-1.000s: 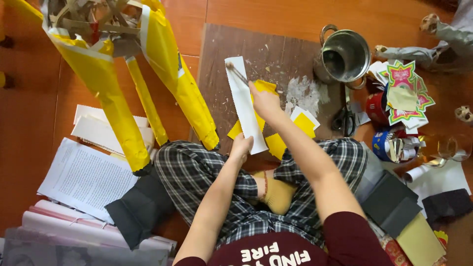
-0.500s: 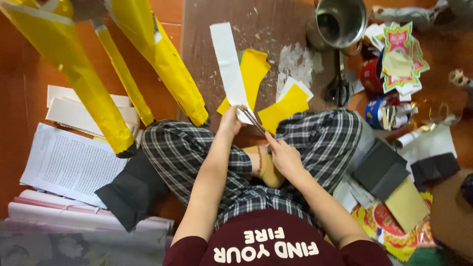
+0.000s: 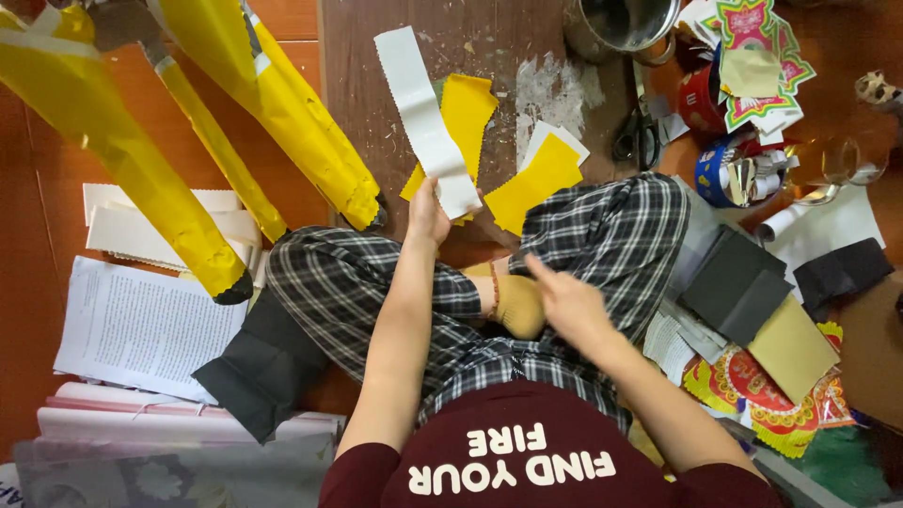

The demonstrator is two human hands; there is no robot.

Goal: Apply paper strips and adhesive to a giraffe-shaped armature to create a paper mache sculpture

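Left hand (image 3: pixel 428 209) pinches a long white paper strip (image 3: pixel 425 118) with zigzag edges, over yellow sheets (image 3: pixel 489 155); right hand (image 3: pixel 564 301) loosely open, empty

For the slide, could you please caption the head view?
Seated cross-legged, left hand holds a white paper strip over yellow sheets; right hand empty.

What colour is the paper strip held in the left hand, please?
White, with a wavy cut edge; the strip shows best in the head view, pinched by the left hand.

The paper strip (image 3: pixel 425 122) is white, the paper pieces (image 3: pixel 499 141) yellow, the trousers (image 3: pixel 602 235) black-and-white plaid, the board (image 3: pixel 367 113) brown.
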